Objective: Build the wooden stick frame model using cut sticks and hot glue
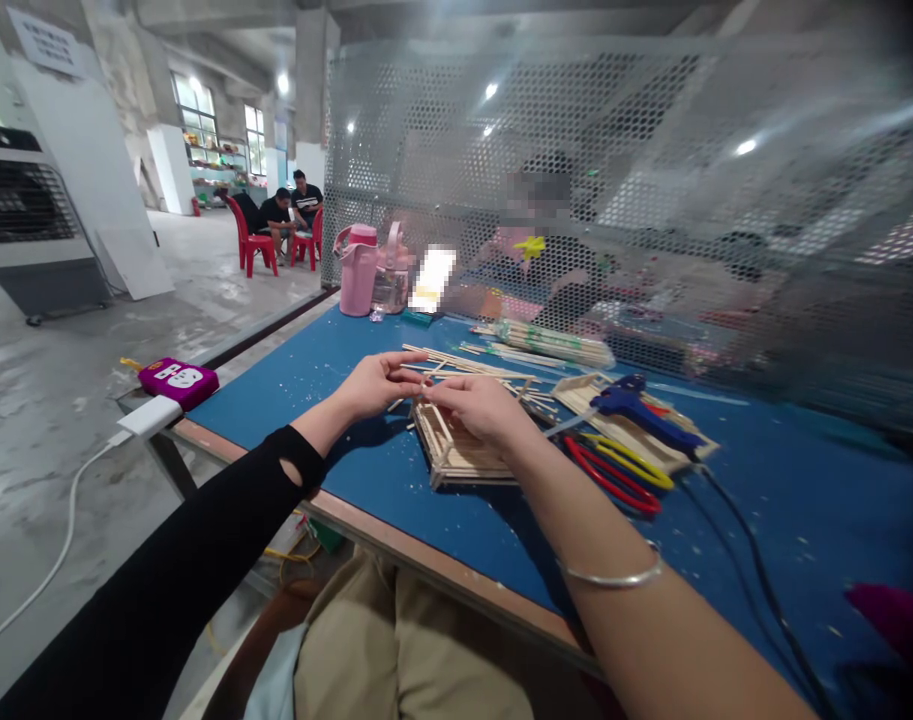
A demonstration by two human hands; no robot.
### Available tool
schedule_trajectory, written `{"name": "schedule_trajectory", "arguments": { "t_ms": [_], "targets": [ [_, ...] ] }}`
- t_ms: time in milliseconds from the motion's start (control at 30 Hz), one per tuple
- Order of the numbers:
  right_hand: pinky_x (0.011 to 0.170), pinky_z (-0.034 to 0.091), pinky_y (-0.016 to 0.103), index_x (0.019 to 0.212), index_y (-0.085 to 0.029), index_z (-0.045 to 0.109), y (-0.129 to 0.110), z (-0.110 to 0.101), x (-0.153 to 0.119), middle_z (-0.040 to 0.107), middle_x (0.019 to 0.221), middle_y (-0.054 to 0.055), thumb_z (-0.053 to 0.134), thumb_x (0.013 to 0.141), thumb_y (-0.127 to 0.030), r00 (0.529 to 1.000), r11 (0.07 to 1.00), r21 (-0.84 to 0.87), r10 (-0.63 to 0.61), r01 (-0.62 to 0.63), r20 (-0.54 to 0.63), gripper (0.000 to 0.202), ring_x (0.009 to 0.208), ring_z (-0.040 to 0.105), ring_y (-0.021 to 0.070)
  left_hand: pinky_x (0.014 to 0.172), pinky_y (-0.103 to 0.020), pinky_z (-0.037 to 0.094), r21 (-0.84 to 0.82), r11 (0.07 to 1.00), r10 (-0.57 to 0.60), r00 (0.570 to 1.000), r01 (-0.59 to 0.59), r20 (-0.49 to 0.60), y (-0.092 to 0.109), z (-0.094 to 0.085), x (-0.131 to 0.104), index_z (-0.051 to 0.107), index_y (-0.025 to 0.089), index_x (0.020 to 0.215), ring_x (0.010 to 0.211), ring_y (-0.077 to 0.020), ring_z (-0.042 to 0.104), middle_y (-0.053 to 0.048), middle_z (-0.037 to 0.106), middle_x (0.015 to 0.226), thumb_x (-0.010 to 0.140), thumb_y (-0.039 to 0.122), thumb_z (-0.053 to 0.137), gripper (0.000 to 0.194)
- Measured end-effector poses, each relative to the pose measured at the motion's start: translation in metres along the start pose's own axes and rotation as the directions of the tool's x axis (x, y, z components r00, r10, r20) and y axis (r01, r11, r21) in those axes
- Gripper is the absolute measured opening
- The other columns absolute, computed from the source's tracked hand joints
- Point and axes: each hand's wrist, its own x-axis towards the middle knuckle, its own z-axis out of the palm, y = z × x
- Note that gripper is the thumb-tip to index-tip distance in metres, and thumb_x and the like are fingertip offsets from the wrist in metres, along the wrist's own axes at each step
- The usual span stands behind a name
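My left hand (377, 385) and my right hand (475, 402) meet at the far left corner of a small frame of wooden sticks (467, 465) on the blue table. The fingertips of both hands are pinched together there. Whatever they hold is too small to make out. My right hand hides part of the stick frame. Loose wooden sticks (471, 362) lie just behind my hands. To the right, a blue glue gun (643, 415) rests over a flat stick piece (576, 395), beside scissors with red and yellow handles (613, 475).
Bagged sticks (553, 343) lie farther back. A pink jug (359, 275), a clear bottle and a lit phone (432, 278) stand at the back left. A purple case (178, 380) and white charger (150, 417) sit on the left edge. Behind a perforated screen (441, 150) is a person.
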Motion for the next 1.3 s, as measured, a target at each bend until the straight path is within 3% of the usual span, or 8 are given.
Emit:
{"name": "schedule_trajectory", "arguments": {
  "t_ms": [300, 500, 667, 767, 867, 1067, 1200, 1300],
  "targets": [
    [0.044, 0.021, 0.024, 0.055, -0.016, 0.057, -0.001, -0.001, -0.001, 0.039, 0.043, -0.005, 0.057, 0.067, -0.047, 1.0, 1.0, -0.01, 0.007, -0.007, 0.006, 0.033, 0.042, 0.03, 0.0071, 0.08, -0.031, 0.043, -0.008, 1.0, 0.009, 1.0, -0.009, 0.007, 0.003, 0.0, -0.002, 0.06, 0.01, 0.109, 0.068, -0.0115, 0.063, -0.003, 0.068, 0.07, 0.064, -0.007, 0.062, 0.048],
    [0.044, 0.028, 0.023, 0.071, -0.016, 0.062, -0.003, -0.015, -0.017, 0.051, 0.054, -0.002, 0.052, 0.071, -0.045, 0.991, 1.0, -0.022, 0.013, -0.016, -0.13, 0.03, 0.044, 0.037, 0.0083, 0.081, -0.031, 0.044, 0.01, 0.999, 0.047, 0.999, -0.046, -0.018, 0.005, -0.002, -0.003, 0.061, 0.011, 0.105, 0.074, -0.0116, 0.063, -0.006, 0.069, 0.085, 0.059, -0.012, 0.048, 0.052],
    [0.046, 0.029, 0.024, 0.06, -0.019, 0.054, 0.009, -0.041, -0.058, 0.051, 0.051, -0.002, 0.055, 0.07, -0.039, 0.967, 0.952, -0.306, -0.092, 0.015, -0.238, 0.022, 0.046, 0.041, 0.0105, 0.079, -0.029, 0.044, 0.132, 0.991, 0.038, 0.995, -0.025, -0.091, -0.001, -0.005, 0.001, 0.062, 0.009, 0.097, 0.074, -0.0113, 0.061, -0.006, 0.067, 0.081, 0.055, -0.012, 0.045, 0.05],
    [0.044, 0.025, 0.025, 0.048, -0.021, 0.04, 0.025, -0.052, -0.08, 0.045, 0.041, -0.003, 0.057, 0.068, -0.041, 0.99, 0.859, -0.5, 0.052, -0.11, -0.129, 0.033, 0.042, 0.037, 0.0107, 0.072, -0.028, 0.044, 0.272, 0.962, -0.031, 1.0, 0.029, 0.003, -0.008, -0.008, 0.001, 0.064, 0.009, 0.095, 0.064, -0.0102, 0.058, -0.004, 0.066, 0.071, 0.054, -0.011, 0.048, 0.048],
    [0.044, 0.026, 0.025, 0.047, -0.021, 0.043, 0.036, -0.056, -0.089, 0.05, 0.044, -0.001, 0.055, 0.07, -0.041, 0.996, 0.832, -0.55, 0.09, -0.075, 0.001, 0.032, 0.044, 0.042, 0.0124, 0.069, -0.026, 0.043, 0.369, 0.929, -0.034, 0.993, -0.01, 0.111, -0.011, -0.008, -0.006, 0.064, 0.01, 0.093, 0.063, -0.0102, 0.058, -0.002, 0.065, 0.068, 0.056, -0.007, 0.051, 0.043],
    [0.053, 0.034, 0.026, 0.06, -0.019, 0.062, 0.043, -0.063, -0.067, 0.065, 0.062, 0.004, 0.054, 0.072, -0.029, 1.0, 0.854, -0.519, 0.011, -0.003, 0.013, 0.017, 0.059, 0.056, 0.0169, 0.064, -0.024, 0.044, 0.42, 0.908, -0.028, 0.999, 0.01, 0.038, -0.002, -0.004, -0.038, 0.058, 0.009, 0.102, 0.06, -0.01, 0.057, 0.001, 0.062, 0.066, 0.062, 0.008, 0.062, 0.039],
    [0.053, 0.035, 0.025, 0.056, -0.019, 0.061, 0.052, -0.069, -0.048, 0.064, 0.06, 0.002, 0.054, 0.07, -0.023, 0.999, 0.886, -0.461, -0.033, 0.048, 0.04, 0.016, 0.058, 0.055, 0.0167, 0.068, -0.026, 0.046, 0.538, 0.842, 0.073, 0.995, -0.024, -0.07, -0.003, 0.009, -0.065, 0.059, 0.013, 0.103, 0.064, -0.0116, 0.058, 0.001, 0.063, 0.071, 0.065, 0.016, 0.063, 0.038],
    [0.06, 0.04, 0.025, 0.071, -0.019, 0.067, 0.061, -0.066, -0.041, 0.068, 0.072, 0.002, 0.053, 0.073, -0.02, 0.994, 0.917, -0.384, -0.09, 0.104, 0.054, 0.014, 0.068, 0.059, 0.0168, 0.068, -0.026, 0.046, 0.603, 0.797, 0.161, 0.974, -0.032, -0.161, -0.009, 0.02, -0.081, 0.062, 0.015, 0.099, 0.067, -0.0134, 0.06, 0.0, 0.065, 0.072, 0.067, 0.02, 0.062, 0.032]
  ]
}}
